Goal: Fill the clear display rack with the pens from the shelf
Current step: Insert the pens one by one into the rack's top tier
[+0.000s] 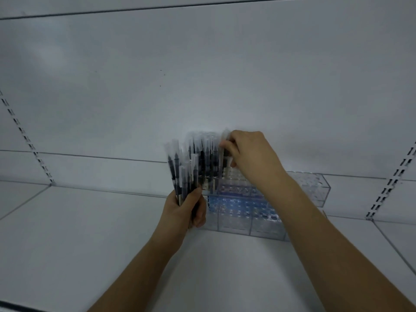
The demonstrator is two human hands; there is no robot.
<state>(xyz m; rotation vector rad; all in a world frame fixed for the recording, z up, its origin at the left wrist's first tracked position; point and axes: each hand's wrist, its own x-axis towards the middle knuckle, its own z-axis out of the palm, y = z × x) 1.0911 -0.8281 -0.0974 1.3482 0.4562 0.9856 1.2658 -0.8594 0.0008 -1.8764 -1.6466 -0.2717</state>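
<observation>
A clear display rack (313, 188) with rows of round holes stands on the white shelf, stepped in tiers. Several black pens with frosted caps (208, 161) stand upright in its left back part. My left hand (186, 210) grips a bundle of pens (180, 172) fanned upward, just left of the rack. My right hand (249, 156) reaches over the rack and pinches a single pen (225, 140) upright beside the standing ones. Its lower end is hidden behind my fingers and the other pens.
The white shelf (90, 233) stretches to both sides and toward me. A white back panel rises behind the rack. Slotted metal uprights (27, 140) run up at the far left and at the far right (391, 181).
</observation>
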